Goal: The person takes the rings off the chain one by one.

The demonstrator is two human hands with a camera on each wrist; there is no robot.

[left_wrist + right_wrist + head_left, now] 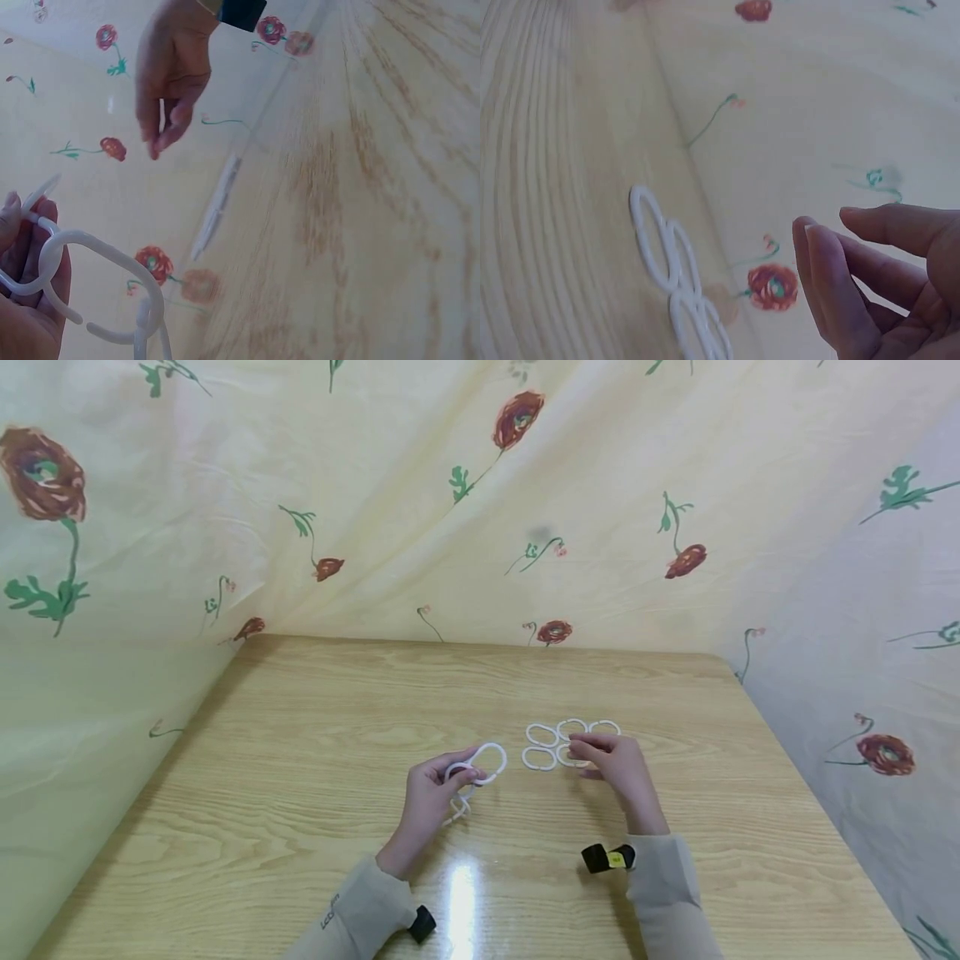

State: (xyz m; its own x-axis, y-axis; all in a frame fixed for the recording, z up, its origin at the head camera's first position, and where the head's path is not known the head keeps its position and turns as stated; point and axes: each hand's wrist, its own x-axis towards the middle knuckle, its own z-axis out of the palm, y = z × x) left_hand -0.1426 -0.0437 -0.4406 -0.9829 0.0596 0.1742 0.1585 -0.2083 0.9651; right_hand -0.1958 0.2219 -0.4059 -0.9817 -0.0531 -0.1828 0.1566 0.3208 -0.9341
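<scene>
My left hand (427,800) pinches a chain of white plastic C-shaped links (504,762) between thumb and fingers, at the middle of the table. One link stands out past the fingertips, and others hang below the palm. In the left wrist view the linked loops (112,252) show small gaps in their sides. Over the loose white links (539,769) on the table hovers my right hand (622,768), partly covering them. Its fingers (829,277) are loosely bent, with nothing between thumb and fingertips in the right wrist view.
The loose links lie flat in two close rows on the wood-grain table (300,718). A flower-printed cloth (390,485) hangs around the table's back and sides. Each sleeve cuff carries a black wrist device, such as the right one (597,858).
</scene>
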